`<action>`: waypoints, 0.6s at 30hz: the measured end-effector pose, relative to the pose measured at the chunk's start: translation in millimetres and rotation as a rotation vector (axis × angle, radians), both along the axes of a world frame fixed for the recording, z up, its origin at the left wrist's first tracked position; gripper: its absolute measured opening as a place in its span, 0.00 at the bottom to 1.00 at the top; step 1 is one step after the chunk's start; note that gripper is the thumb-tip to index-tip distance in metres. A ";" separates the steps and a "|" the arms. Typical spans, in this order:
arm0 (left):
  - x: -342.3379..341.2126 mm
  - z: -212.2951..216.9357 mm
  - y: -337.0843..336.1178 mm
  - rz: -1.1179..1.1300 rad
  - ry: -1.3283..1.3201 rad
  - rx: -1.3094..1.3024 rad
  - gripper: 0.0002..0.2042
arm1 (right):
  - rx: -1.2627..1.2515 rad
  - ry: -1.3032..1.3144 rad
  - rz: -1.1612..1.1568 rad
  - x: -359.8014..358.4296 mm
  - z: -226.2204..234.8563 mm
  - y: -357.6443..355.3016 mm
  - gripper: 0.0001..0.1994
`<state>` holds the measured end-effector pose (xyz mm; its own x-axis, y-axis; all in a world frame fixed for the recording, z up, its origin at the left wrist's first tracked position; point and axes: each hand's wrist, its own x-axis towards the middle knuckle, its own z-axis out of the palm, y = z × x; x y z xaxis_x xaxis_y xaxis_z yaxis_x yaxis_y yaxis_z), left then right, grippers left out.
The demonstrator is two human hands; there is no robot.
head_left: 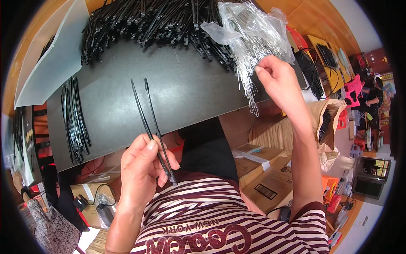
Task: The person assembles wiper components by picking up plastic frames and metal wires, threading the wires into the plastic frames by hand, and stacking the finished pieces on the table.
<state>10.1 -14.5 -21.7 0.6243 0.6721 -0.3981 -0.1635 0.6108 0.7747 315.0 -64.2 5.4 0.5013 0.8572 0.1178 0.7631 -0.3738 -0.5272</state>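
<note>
Over the dark board, left hand (141, 163) pinching two black ties (153, 127), right hand (277, 80) gripping clear ties (249, 63)

Person, seated, seen from above. Shirt (220, 216): short-sleeved, horizontal stripes in dark maroon and white, with large maroon lettering across the chest. Sleeve hem ends above the right elbow. Both forearms bare. Left hand (141, 163) and right hand (277, 78): no gloves, rings, watch or bracelets visible.

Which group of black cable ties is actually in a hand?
The two black ties pinched in the left hand; the big heap and side bundle lie untouched on the table.
</note>
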 end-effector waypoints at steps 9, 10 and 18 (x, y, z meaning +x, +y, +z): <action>1.0 -0.9 -5.2 0.046 0.077 0.073 0.12 | -0.066 -0.033 -0.055 14.7 -1.7 6.9 0.12; 0.4 -1.7 -5.4 0.059 0.087 0.072 0.12 | -0.083 -0.025 -0.065 17.2 -1.6 8.8 0.12; -0.5 -1.1 -4.6 0.067 0.095 0.068 0.12 | -0.103 -0.080 -0.027 16.1 -5.8 12.0 0.11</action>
